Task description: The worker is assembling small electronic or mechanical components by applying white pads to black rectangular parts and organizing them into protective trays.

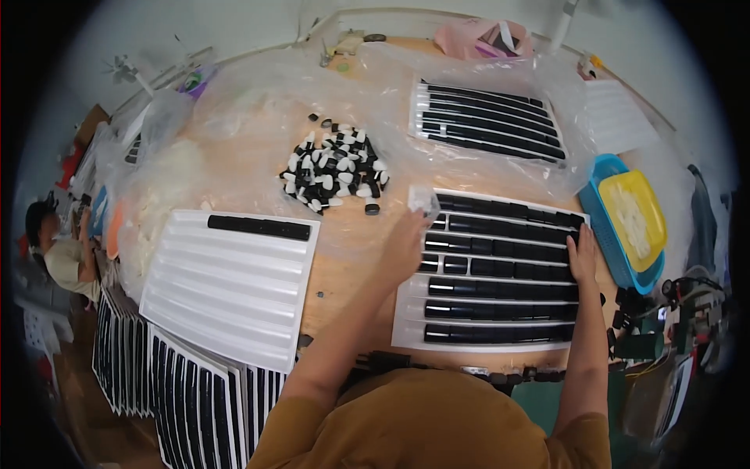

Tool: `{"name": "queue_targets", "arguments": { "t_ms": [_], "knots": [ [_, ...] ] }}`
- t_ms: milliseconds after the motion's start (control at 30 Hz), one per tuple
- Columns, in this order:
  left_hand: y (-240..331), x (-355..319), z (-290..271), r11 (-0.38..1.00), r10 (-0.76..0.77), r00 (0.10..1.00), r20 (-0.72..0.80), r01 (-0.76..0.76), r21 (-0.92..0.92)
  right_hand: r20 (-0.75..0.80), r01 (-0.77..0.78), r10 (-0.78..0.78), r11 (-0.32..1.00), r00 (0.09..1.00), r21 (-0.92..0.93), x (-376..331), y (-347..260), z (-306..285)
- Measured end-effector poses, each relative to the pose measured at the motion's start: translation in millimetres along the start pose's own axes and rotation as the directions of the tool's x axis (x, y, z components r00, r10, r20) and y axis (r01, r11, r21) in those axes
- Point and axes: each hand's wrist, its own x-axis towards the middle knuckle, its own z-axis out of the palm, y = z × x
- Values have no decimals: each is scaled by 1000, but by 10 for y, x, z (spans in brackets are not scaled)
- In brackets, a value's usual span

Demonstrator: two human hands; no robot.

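Black glossy strips (500, 290) in a rectangular white plastic tray (408, 322) seem steadied by the right hand (581, 256), fingers outstretched, while the left hand (404, 247) clutches crumpled clear plastic (423, 199).

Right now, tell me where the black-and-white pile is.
In the head view, the pile lies left of centre on the table, beyond the left hand and just past the far right corner of the left white tray.
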Motion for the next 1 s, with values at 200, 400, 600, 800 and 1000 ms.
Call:
{"name": "queue_targets", "arguments": {
  "t_ms": [200,400,600,800,1000],
  "knots": [
    [-294,-247,34,969,167,985,-34,-157,190,-206,-156,119,972,971,-173,48,-16,120],
    [-321,-55,31,987,26,994,-103,-9,159,-314,484,-384,795,868,366,-462,-2355,-668],
    [-109,-52,-279,988,-136,938,-318,150,19,-146,654,-668,620,730,433,-954,-2924,-743],
    [-311,177,-1248,899,-177,818,-548,361,249,-110,508,-533,693,839,511,-1099,-2745,-787],
    [-368,334,-753,852,-159,966,-203,238,467,-87,270,-275,745,957,610,-1169,-2418,-820]
  ]
}}
